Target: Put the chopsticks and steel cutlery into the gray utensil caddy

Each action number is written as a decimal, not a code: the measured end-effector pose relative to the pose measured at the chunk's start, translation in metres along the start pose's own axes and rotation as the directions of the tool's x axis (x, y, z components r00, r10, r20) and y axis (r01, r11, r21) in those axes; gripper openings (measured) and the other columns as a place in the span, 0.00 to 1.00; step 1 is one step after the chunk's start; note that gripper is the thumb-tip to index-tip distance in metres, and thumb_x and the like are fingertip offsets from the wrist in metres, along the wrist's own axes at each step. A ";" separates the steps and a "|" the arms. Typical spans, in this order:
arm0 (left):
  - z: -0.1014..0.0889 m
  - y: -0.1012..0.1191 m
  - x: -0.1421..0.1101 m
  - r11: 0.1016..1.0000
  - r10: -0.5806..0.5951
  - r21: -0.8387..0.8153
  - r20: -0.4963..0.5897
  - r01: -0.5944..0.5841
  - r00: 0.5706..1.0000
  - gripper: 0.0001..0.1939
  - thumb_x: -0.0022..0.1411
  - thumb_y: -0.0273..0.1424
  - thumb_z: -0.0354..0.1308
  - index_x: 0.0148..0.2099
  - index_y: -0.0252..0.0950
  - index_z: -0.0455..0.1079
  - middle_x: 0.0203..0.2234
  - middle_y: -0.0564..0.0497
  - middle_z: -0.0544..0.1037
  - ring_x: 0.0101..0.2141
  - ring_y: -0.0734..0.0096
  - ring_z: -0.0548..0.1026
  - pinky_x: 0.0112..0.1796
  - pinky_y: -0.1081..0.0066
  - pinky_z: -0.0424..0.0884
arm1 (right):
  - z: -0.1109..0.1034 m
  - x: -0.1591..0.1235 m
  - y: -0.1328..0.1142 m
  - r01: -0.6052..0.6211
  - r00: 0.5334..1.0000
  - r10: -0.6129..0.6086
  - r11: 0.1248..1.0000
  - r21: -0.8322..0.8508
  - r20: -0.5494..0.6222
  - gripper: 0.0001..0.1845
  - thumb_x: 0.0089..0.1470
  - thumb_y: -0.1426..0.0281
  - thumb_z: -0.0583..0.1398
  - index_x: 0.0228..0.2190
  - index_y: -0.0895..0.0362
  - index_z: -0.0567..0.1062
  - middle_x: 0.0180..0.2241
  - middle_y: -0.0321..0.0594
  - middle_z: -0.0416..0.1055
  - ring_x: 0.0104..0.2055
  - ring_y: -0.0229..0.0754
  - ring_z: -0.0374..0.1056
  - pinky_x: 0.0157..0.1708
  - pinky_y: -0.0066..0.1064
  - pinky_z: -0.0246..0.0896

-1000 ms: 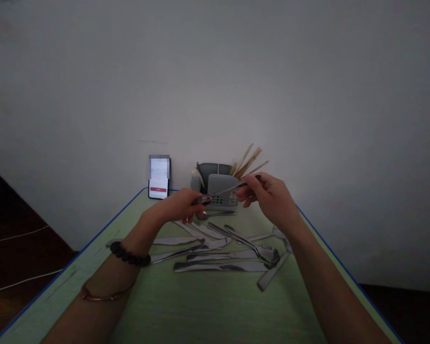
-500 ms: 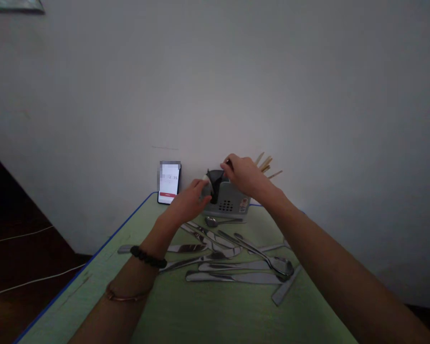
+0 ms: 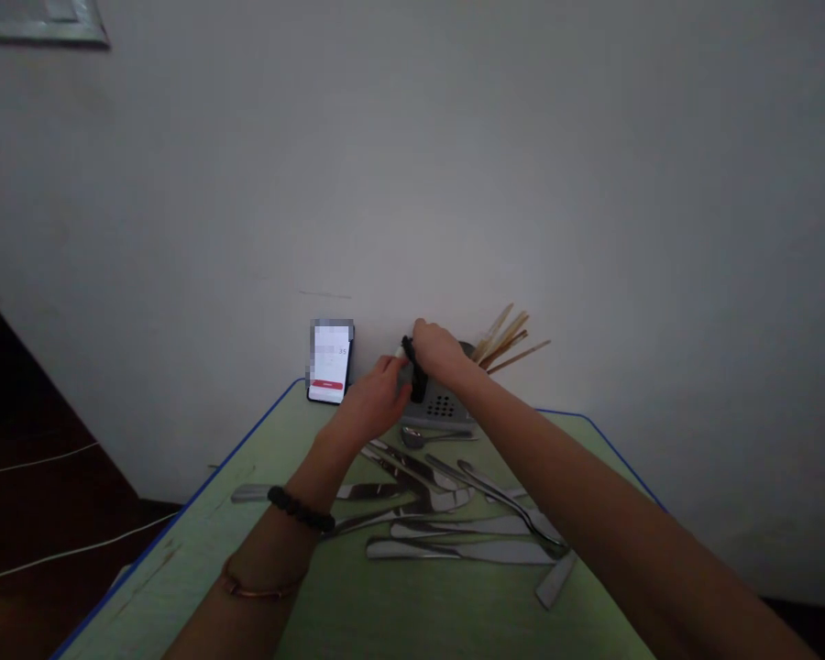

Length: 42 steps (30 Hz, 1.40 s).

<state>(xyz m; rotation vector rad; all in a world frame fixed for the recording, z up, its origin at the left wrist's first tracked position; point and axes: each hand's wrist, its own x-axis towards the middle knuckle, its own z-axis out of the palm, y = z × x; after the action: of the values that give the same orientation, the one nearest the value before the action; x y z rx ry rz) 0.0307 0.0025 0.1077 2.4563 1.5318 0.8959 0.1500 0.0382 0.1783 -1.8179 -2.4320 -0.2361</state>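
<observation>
Phone (image 3: 330, 365) left of holder (image 3: 432, 416); knives (image 3: 485, 552) before holder.

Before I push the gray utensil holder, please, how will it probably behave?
The gray utensil holder should feel stiff, as its perforated wall stands straight. Its base appears to sit flat on the green table, so a gentle low push would likelier slide than tip it. The wooden sticks leaning rightward may shift if it is jolted.

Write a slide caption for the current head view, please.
Bare left hand and right hand at a perforated grey holder, silvery metal cutlery scattered on a blue-edged green table.
</observation>
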 end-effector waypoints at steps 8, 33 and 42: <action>0.000 -0.003 -0.001 1.000 0.026 -0.011 0.003 -0.026 1.000 0.19 0.62 0.29 0.48 0.56 0.31 0.59 0.50 0.38 0.66 0.34 0.66 0.75 0.42 0.61 0.71 | 0.025 -0.054 0.014 0.178 0.917 -0.042 0.933 0.312 -0.397 0.29 0.52 0.83 0.45 0.56 0.68 0.56 0.50 0.55 0.67 0.53 0.45 0.62 0.54 0.38 0.56; 0.083 -0.006 -0.083 0.970 0.130 0.179 0.180 -0.162 0.975 0.28 0.67 0.43 0.41 0.65 0.38 0.50 0.63 0.43 0.53 0.61 0.58 0.52 0.58 0.55 0.53 | 0.101 -0.169 0.082 0.140 0.977 -0.194 0.894 0.426 0.086 0.23 0.59 0.63 0.51 0.52 0.61 0.68 0.57 0.53 0.61 0.60 0.49 0.55 0.59 0.42 0.50; 0.081 -0.004 -0.086 0.974 0.096 0.179 0.219 -0.136 0.971 0.28 0.66 0.44 0.42 0.64 0.39 0.52 0.65 0.43 0.48 0.61 0.54 0.53 0.59 0.52 0.51 | 0.054 -0.174 0.131 -0.010 0.822 -0.084 0.987 0.162 0.563 0.50 0.22 0.72 0.72 0.52 0.55 0.67 0.53 0.51 0.63 0.54 0.59 0.60 0.48 0.44 0.59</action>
<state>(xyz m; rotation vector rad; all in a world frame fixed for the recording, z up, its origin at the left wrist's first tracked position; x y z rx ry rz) 0.0438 -0.0516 0.0035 2.6982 1.4773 0.5021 0.3255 -0.0801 0.1045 -1.9818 -2.7457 0.5758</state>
